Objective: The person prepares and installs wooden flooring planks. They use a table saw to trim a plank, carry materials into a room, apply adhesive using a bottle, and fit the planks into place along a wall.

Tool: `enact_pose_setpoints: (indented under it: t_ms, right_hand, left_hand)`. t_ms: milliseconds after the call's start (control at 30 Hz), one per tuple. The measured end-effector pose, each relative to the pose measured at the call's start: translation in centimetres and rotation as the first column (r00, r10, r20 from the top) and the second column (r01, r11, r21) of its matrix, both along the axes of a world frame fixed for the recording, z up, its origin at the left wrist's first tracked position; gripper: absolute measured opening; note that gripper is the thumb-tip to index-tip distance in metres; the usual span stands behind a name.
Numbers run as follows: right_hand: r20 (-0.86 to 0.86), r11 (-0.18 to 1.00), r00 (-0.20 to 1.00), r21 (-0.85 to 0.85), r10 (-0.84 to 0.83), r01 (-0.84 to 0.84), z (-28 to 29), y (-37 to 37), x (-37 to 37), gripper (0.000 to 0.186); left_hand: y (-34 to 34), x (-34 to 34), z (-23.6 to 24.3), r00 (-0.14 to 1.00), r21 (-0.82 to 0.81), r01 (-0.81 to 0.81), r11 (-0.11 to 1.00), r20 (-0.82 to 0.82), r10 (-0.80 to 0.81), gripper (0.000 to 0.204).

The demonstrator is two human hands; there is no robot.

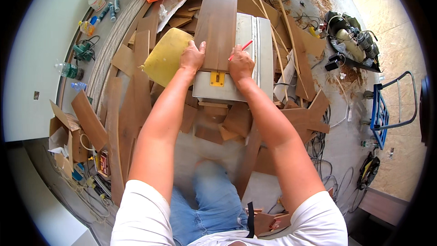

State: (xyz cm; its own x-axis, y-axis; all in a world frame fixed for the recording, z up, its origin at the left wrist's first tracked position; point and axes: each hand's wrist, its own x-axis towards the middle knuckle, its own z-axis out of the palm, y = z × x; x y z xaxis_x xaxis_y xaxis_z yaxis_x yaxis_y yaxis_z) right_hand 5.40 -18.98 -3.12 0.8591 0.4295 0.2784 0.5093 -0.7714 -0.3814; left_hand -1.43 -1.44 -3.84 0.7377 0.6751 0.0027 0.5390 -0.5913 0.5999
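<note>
Brown wood, smooth on its face: one long plank (216, 23) lies flat across a grey metal table (263, 64), its near end at a small yellow plate (217, 79). The left hand (193, 57) rests at the plank's left edge; its fingers are partly hidden, so whether it grips cannot be told. The right hand (241, 65) is closed around a red pencil (247, 44), beside the right edge.

Judged by eye, the plank is stiff, fairly heavy and awkward for its length (the far end runs out of view). Its face may slide on bare metal, and its corners could chip. Best hold: both long edges, hands spread along them.

Count: two hands, one plank, one metal table, one yellow plate, one pencil, one yellow board (168, 57), one blue cart (378, 108). Wood scraps (238, 119) overlap too much for a count.
</note>
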Motion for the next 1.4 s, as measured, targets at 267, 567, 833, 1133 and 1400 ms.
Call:
enact_pose_setpoints:
  t_ms: [267,567,833,1133,1400]
  right_hand:
    - [-0.004,1.0,1.0,-0.023,-0.001,0.001,0.5,-0.8,-2.3,0.018]
    - [0.039,0.999,0.999,0.022,0.025,-0.026,0.3,-2.1,-5.1,0.016]
    - [0.052,1.0,0.999,-0.017,-0.009,0.01,0.3,-3.5,-7.5,0.016]
    - [0.028,1.0,1.0,-0.001,0.01,-0.01,0.4,-4.9,-10.5,0.012]
    - [0.035,0.998,0.999,0.054,0.038,-0.04,0.1,-6.6,-12.9,0.011]
  left_hand:
    - [-0.9,-2.5,0.1,1.0,-0.015,0.003,1.0,-0.003,-0.003,0.062]
    - [-2.3,-5.4,1.1,0.999,-0.02,0.009,1.0,-0.053,-0.01,0.065]
    - [-4.1,-7.9,1.4,0.998,-0.03,-0.004,1.0,-0.056,0.002,0.063]
    - [-5.3,-10.9,1.3,0.999,-0.038,0.002,0.999,-0.052,-0.004,0.059]
    - [-7.0,-13.7,2.2,0.998,-0.086,0.001,0.996,-0.067,-0.007,0.059]
